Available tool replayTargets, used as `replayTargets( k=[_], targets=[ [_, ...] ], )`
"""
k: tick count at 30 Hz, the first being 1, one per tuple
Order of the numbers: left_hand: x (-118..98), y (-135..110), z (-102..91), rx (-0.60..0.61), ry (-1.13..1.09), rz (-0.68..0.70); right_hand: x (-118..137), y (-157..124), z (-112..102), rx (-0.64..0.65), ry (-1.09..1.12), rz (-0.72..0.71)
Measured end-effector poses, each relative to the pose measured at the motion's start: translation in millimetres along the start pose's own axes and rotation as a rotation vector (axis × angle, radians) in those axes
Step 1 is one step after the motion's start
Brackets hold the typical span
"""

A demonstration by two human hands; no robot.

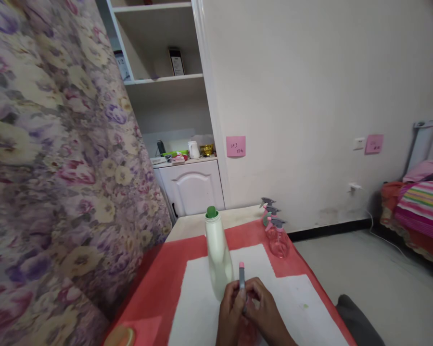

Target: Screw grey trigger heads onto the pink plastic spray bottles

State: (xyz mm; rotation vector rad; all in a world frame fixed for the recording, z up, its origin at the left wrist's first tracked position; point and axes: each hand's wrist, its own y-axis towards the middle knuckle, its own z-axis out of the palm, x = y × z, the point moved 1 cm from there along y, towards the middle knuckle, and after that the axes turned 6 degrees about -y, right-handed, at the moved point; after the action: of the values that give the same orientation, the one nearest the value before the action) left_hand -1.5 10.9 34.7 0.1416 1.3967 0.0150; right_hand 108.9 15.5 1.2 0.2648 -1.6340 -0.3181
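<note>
Both of my hands are together at the front of the table, closed around a small spray bottle (pixel 242 275). Its grey spray head has a pink nozzle tip pointing away from me. Below the fingers, the clear pink body is mostly hidden. My left hand (pixel 231 307) grips the spray head from the left side. From the right, my right hand (pixel 265 307) has its fingers on the same head. Just beyond my left hand stands a tall pale green plastic bottle (pixel 216 254) with a green spout at its uncapped top.
White sheets (pixel 195 293) lie over the red tablecloth (pixel 147 288). Several pink spray bottles (pixel 279 242) stand in a row at the far right edge. A round orange-brown object (pixel 119 336) is at the near left. A floral curtain (pixel 68 168) hangs on the left, beside a white cabinet (pixel 197 187).
</note>
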Motion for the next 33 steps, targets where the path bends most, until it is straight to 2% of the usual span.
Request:
replayTargets(
  k=[3, 9, 13, 15, 19, 24, 33],
  targets=[
    [1.7, -0.1, -0.4, -0.007, 0.008, -0.004, -3.4, -1.8, 2.6, -0.026, -0.038, 0.027],
    [8.5, 0.0, -4.0, -0.046, -0.015, -0.015, 9.7, -2.9, -2.4, 0.072, 0.021, -0.008],
    [12.0, 1.1, -5.6, -0.040, -0.005, 0.003, 2.0, -1.1, 1.2, -0.044, -0.015, 0.041],
    [12.6, 1.1, -6.1, -0.034, -0.010, -0.004, -1.0, -1.6, 3.7, -0.061, -0.028, 0.047],
    [8.7, -1.3, -4.3, 0.006, -0.038, -0.014, 7.2, -4.8, 1.7, 0.000, 0.011, 0.013],
    [3.5, -4.0, -0.7, -0.014, -0.075, -0.020, 21.6, -8.0, -5.5, 0.062, 0.071, -0.045],
    [5.5, -4.7, -3.9, -0.010, -0.031, -0.038, 10.0, -7.5, -5.2, 0.056, 0.095, -0.005]
  ],
)
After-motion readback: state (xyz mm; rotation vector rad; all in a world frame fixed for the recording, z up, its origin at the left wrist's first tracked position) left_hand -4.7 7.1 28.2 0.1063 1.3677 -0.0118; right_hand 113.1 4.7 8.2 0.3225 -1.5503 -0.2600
